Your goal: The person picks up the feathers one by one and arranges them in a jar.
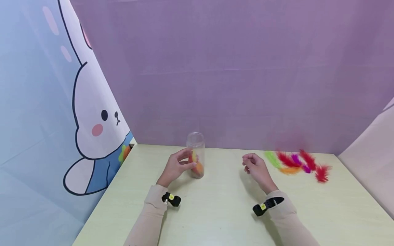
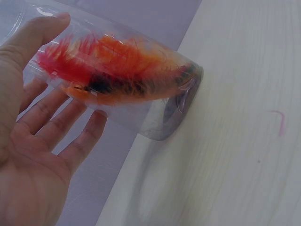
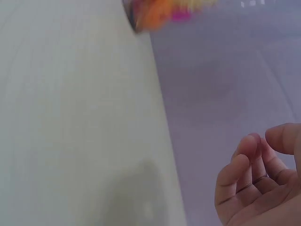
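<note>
We see a clear cylindrical jar (image 1: 196, 140) standing upright on the pale wood-grain table (image 1: 212, 212), close to the purple backdrop (image 1: 234, 85), with its base on the tabletop. Through its wall we make out fluffy feathers (image 2: 127, 61) in red and orange with some dark parts, bunched in the lower portion. The left hand (image 1: 175, 166) holds this jar from the side, its thumb on one face and its spread fingers curved lightly round the other. Well apart from the jar, we find the right hand (image 1: 258, 171) raised over the table, holding nothing; its fingers are loosely curled and close together, with the thumb tip just beside the index fingertip and a small gap between. To the right of that hand lies a loose group of feathers: a lime-green feather (image 1: 272, 159), an orange feather (image 1: 290, 170), purple feathers (image 1: 296, 159) and several red feathers (image 1: 322, 173). Both arms wear beige sleeves (image 1: 147, 218), and we note a black wrist camera (image 1: 171, 199) strapped at each cuff.
</note>
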`<state>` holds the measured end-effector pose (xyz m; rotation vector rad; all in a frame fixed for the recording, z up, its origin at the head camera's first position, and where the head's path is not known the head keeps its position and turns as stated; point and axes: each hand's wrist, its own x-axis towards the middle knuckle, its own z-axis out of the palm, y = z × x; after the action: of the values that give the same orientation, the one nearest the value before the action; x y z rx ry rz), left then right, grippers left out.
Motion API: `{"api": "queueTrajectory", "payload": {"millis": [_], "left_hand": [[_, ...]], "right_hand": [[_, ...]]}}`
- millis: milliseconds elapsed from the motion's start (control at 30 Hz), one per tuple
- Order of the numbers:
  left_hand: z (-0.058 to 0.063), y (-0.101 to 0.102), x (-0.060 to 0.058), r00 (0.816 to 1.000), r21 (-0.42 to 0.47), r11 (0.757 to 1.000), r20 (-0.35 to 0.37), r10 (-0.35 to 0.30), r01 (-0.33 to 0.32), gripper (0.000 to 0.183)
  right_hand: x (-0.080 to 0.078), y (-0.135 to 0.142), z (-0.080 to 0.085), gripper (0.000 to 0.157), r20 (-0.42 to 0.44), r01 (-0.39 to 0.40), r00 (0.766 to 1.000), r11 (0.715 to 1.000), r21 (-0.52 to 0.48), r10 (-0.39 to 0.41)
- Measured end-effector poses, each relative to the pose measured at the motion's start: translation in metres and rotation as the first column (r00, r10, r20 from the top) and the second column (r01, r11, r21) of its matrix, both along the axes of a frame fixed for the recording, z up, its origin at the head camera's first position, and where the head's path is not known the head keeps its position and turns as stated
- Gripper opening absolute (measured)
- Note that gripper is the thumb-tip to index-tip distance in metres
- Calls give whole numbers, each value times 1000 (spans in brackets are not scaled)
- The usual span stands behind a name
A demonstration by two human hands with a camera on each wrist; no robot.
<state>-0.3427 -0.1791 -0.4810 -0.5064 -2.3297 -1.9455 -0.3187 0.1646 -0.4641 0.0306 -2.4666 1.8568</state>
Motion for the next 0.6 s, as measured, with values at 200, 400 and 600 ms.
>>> {"api": "queueTrajectory", "payload": {"millis": [200,400,600], "left_hand": [[1,0,0,1000,-10,1000,4,6,-6,66],[0,0,1,1000,-14,1000,11,3,-3,68],[0,1,0,1000,-18,1000,13,-2,2,67]], "right_hand": [[6,41,-11,31,11,76,997,997,35,-76],[8,75,-11,30,-10,157,988,985,67,-156],[10,109,-10,31,-47,236,972,965,113,-232]]}}
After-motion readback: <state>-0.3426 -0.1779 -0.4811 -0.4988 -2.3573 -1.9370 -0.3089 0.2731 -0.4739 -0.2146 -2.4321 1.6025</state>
